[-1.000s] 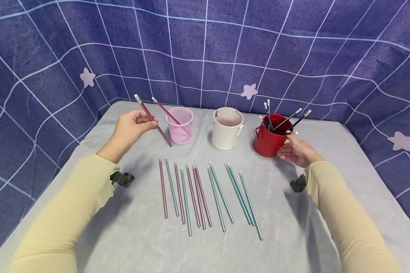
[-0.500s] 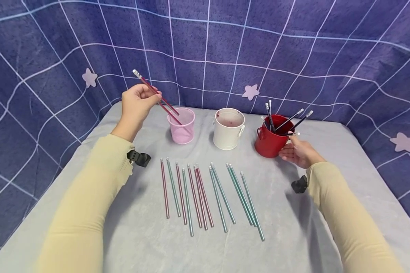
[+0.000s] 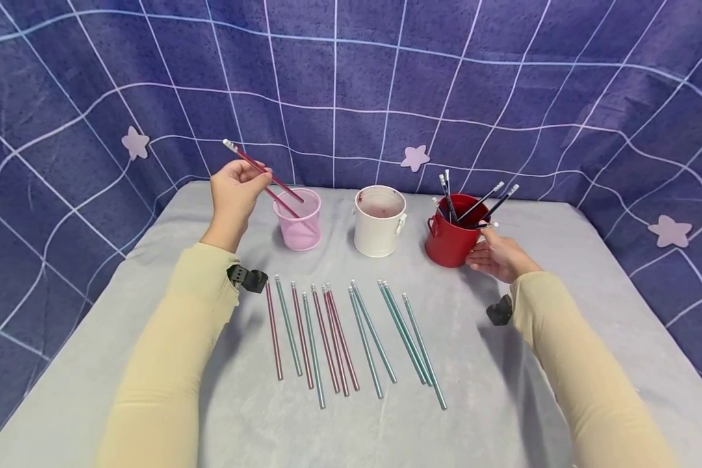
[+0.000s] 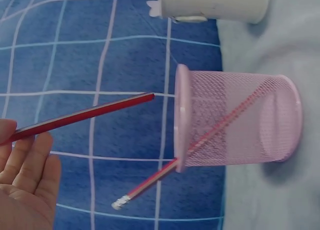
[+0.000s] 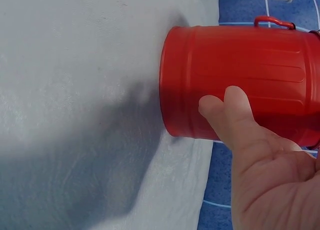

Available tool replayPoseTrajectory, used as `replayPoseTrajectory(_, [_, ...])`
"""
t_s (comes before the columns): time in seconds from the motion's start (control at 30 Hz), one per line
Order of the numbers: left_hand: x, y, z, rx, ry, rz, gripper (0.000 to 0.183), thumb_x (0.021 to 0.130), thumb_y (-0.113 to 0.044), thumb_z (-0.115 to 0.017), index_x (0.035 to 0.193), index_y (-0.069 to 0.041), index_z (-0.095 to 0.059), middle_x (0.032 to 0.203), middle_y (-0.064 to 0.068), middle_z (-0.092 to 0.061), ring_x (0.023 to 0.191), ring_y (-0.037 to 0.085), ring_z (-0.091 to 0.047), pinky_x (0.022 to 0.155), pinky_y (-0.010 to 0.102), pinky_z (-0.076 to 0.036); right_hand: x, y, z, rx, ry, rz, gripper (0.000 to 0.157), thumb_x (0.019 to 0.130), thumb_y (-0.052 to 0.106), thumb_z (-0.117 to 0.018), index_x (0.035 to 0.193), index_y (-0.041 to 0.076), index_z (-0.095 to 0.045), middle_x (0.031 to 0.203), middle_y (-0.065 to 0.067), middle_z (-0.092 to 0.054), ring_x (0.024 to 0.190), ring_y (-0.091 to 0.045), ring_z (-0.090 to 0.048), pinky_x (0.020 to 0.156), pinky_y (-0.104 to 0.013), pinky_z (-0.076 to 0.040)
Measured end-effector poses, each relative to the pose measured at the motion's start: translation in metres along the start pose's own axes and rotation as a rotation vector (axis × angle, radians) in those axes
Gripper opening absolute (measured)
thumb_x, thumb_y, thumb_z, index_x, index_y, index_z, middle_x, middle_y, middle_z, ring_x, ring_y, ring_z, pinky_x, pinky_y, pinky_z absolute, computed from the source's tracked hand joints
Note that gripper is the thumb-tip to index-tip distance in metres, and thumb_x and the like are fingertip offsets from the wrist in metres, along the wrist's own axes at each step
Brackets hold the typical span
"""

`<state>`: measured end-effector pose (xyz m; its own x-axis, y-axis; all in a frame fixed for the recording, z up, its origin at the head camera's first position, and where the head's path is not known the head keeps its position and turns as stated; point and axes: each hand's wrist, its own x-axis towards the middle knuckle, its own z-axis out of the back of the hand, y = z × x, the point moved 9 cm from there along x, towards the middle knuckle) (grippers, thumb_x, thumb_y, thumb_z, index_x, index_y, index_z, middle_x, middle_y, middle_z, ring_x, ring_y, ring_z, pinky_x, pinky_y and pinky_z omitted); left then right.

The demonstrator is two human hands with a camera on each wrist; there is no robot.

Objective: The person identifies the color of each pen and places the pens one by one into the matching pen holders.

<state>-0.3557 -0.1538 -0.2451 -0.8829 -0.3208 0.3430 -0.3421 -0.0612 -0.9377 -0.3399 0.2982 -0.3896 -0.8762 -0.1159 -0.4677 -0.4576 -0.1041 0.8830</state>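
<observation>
My left hand (image 3: 234,198) pinches a red pencil (image 4: 90,114), its white eraser end up and to the left. The pencil slants down to the mouth of the pink mesh cup (image 3: 300,233); in the left wrist view its lower end is just outside the rim. Another red pencil (image 4: 150,180) leans inside that cup. My right hand (image 3: 502,255) holds the side of the red bucket (image 3: 452,246), fingers against its wall and thumb up by the rim. Several dark pencils (image 3: 449,203) stand in the bucket, eraser ends up.
Between the cup and the bucket stands a white bucket (image 3: 377,231). Several red pencils (image 3: 301,335) and green pencils (image 3: 365,341) lie on the grey cloth (image 3: 444,435) in front. A blue gridded curtain (image 3: 351,84) hangs behind.
My left hand has risen and moved right, carrying the red pencil from beside the pink cup to its mouth. My right hand stays at the red bucket. The head view has shifted slightly.
</observation>
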Motion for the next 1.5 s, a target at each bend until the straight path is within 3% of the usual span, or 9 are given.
replayPoseTrajectory(0.17, [0.005, 0.020, 0.004, 0.010, -0.006, 0.048, 0.018, 0.081, 0.012, -0.062, 0.082, -0.006, -0.061, 0.065, -0.017, -0.064, 0.066, -0.001, -0.062, 0.071, 0.015, -0.049, 0.001, 0.001, -0.003, -0.005, -0.009, 0.005, 0.067, 0.103, 0.042, -0.025, 0.126, -0.020, -0.034, 0.082, -0.003, -0.064, 0.078, -0.010, -0.064, 0.075, -0.022, -0.056])
replayPoseTrajectory(0.33, [0.006, 0.034, 0.000, 0.062, 0.024, 0.071, 0.014, 0.082, 0.010, -0.062, 0.086, -0.003, -0.061, 0.066, -0.018, -0.063, 0.068, -0.002, -0.061, 0.072, 0.014, -0.050, 0.001, -0.002, -0.002, 0.025, -0.007, 0.004, 0.057, 0.102, 0.038, -0.025, 0.114, -0.016, -0.041, 0.078, -0.003, -0.064, 0.075, -0.011, -0.065, 0.074, -0.023, -0.057])
replayPoseTrajectory(0.6, [0.006, 0.062, -0.008, 0.232, 0.066, 0.117, 0.014, 0.081, 0.006, -0.065, 0.096, 0.009, -0.064, 0.092, 0.014, -0.071, 0.067, -0.005, -0.057, 0.072, 0.014, -0.049, -0.001, 0.000, 0.003, 0.013, -0.020, 0.015, 0.058, 0.101, 0.037, -0.025, 0.118, -0.017, -0.039, 0.079, -0.002, -0.064, 0.076, -0.010, -0.064, 0.077, -0.024, -0.057])
replayPoseTrajectory(0.73, [0.008, 0.076, -0.008, 0.248, 0.080, 0.111, 0.014, 0.080, 0.004, -0.066, 0.094, 0.008, -0.066, 0.088, 0.012, -0.071, 0.069, -0.003, -0.059, 0.072, 0.015, -0.050, -0.001, 0.001, 0.004, 0.011, -0.026, 0.018, 0.062, 0.102, 0.037, -0.025, 0.124, -0.020, -0.035, 0.079, -0.002, -0.064, 0.076, -0.010, -0.064, 0.076, -0.024, -0.057])
replayPoseTrajectory(0.93, [0.004, 0.085, -0.006, 0.343, 0.107, 0.128, 0.015, 0.080, 0.003, -0.065, 0.095, 0.007, -0.067, 0.095, 0.019, -0.071, 0.074, 0.003, -0.062, 0.077, 0.018, -0.052, -0.001, 0.000, 0.001, 0.009, -0.027, 0.020, 0.062, 0.102, 0.039, -0.026, 0.122, -0.019, -0.037, 0.079, -0.003, -0.065, 0.076, -0.010, -0.065, 0.075, -0.023, -0.057])
replayPoseTrajectory(1.03, [0.003, 0.087, -0.006, 0.447, 0.114, 0.146, 0.021, 0.082, 0.001, -0.063, 0.101, 0.009, -0.066, 0.104, 0.022, -0.069, 0.077, 0.002, -0.061, 0.077, 0.016, -0.050, 0.000, 0.001, 0.000, 0.015, -0.034, 0.019, 0.061, 0.102, 0.039, -0.027, 0.120, -0.018, -0.038, 0.079, -0.003, -0.065, 0.076, -0.010, -0.065, 0.075, -0.024, -0.057])
replayPoseTrajectory(1.17, [0.003, 0.085, -0.007, 0.525, 0.113, 0.125, 0.023, 0.083, -0.002, -0.063, 0.103, 0.008, -0.067, 0.106, 0.021, -0.068, 0.085, 0.014, -0.064, 0.080, 0.019, -0.048, 0.000, 0.002, -0.001, 0.017, -0.032, 0.019, 0.062, 0.102, 0.038, -0.027, 0.122, -0.020, -0.036, 0.080, -0.003, -0.064, 0.076, -0.011, -0.065, 0.075, -0.024, -0.057])
replayPoseTrajectory(1.3, [0.005, 0.084, -0.007, 0.560, 0.113, 0.109, 0.022, 0.083, -0.004, -0.063, 0.102, 0.007, -0.068, 0.106, 0.021, -0.068, 0.097, 0.030, -0.064, 0.089, 0.032, -0.048, -0.001, 0.003, -0.002, 0.014, -0.035, 0.020, 0.062, 0.102, 0.037, -0.026, 0.123, -0.020, -0.035, 0.079, -0.003, -0.064, 0.077, -0.011, -0.065, 0.076, -0.024, -0.057])
replayPoseTrajectory(1.5, [0.006, 0.087, 0.001, 0.592, 0.108, 0.114, 0.023, 0.083, -0.007, -0.062, 0.101, 0.007, -0.069, 0.102, 0.023, -0.069, 0.094, 0.032, -0.063, 0.084, 0.034, -0.047, -0.001, 0.003, -0.004, 0.019, -0.035, 0.016, 0.057, 0.102, 0.036, -0.027, 0.116, -0.018, -0.040, 0.079, -0.004, -0.065, 0.076, -0.011, -0.065, 0.074, -0.023, -0.057])
